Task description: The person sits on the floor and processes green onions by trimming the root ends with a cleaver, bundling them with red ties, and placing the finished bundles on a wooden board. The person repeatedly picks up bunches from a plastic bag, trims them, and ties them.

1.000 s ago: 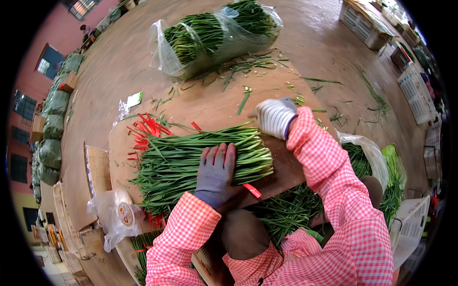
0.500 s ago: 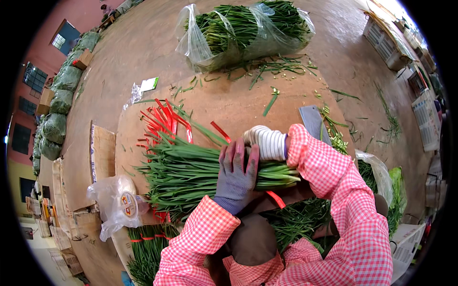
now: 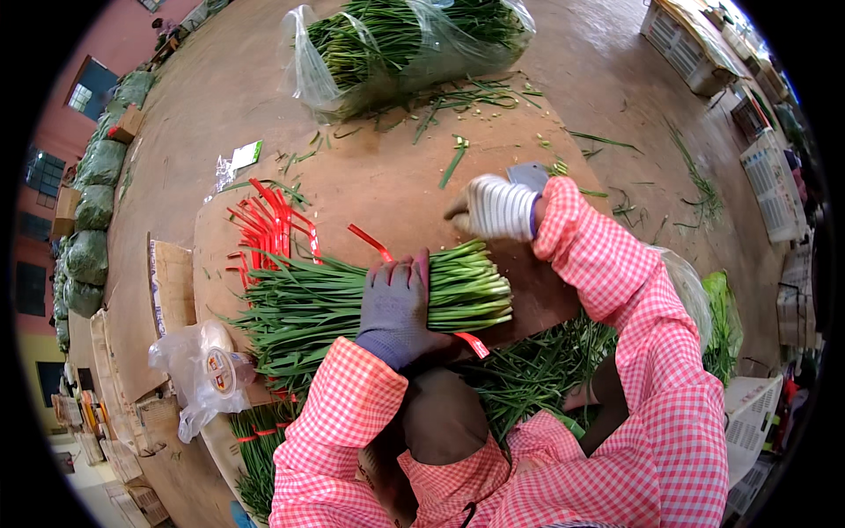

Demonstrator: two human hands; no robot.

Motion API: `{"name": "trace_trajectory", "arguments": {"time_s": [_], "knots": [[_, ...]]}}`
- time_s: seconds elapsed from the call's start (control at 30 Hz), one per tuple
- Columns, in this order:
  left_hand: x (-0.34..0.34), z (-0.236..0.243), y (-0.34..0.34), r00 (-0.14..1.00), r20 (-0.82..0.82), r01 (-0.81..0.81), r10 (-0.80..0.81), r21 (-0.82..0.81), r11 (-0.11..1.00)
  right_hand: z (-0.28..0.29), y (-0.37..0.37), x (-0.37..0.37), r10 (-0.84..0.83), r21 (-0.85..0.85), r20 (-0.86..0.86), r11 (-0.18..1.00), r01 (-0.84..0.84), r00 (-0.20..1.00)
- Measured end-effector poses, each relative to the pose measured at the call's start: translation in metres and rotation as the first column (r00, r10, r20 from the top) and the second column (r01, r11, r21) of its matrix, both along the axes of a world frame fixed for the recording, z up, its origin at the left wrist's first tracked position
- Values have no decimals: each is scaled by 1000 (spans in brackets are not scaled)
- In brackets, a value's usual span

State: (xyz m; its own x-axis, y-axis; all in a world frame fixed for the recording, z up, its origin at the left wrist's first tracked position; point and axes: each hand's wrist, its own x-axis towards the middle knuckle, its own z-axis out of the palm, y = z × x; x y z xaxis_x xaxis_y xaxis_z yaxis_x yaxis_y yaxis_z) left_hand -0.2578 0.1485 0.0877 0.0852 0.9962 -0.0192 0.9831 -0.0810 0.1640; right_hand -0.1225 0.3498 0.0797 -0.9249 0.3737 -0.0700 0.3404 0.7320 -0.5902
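My left hand (image 3: 394, 304), in a grey glove, presses down on a bunch of garlic chives (image 3: 308, 304) lying across the board, its pale cut ends to the right. A red strip (image 3: 371, 243) runs beneath the bunch, one end showing beyond it and the other on the near side. Above the pale ends is my right hand (image 3: 497, 208), apart from the bunch, in a striped glove with its fingers drawn together; whether they pinch anything is hidden. Just behind it lies a grey flat blade (image 3: 528, 174), partly covered.
Several red strips (image 3: 268, 220) lie at the board's left. Beyond the board (image 3: 370, 185) sits a clear bag of chives (image 3: 405, 44). A plastic bag with a tape roll (image 3: 220, 370) is at near left, above tied bunches (image 3: 260, 458). Loose chives (image 3: 537, 370) lie by my lap.
My right hand has come off the bunch, uncovering its pale ends. My left hand stays on the chives. The whole view has shifted slightly.
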Motion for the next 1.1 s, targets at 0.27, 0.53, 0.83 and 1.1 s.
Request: {"name": "trace_trajectory", "arguments": {"time_s": [0.27, 0.53, 0.83, 1.1], "knots": [[5, 8, 9, 998, -55, -8, 1, -141, 990, -10, 17, 22, 7, 166, 47, 986, -15, 999], [3, 14, 15, 1000, -9, 6, -9, -202, 979, -3, -2, -55, 131, 122, 79, 983, -140, 988], [-7, 0, 18, 1000, 2, -2, 2, -153, 988, -20, -25, -106, 214, -99, 43, 973, -209, 976], [-9, 7, 22, 999, -9, 44, -47, -214, 976, -21, -31, -101, 99, -114, -33, 988, -102, 995]]}}
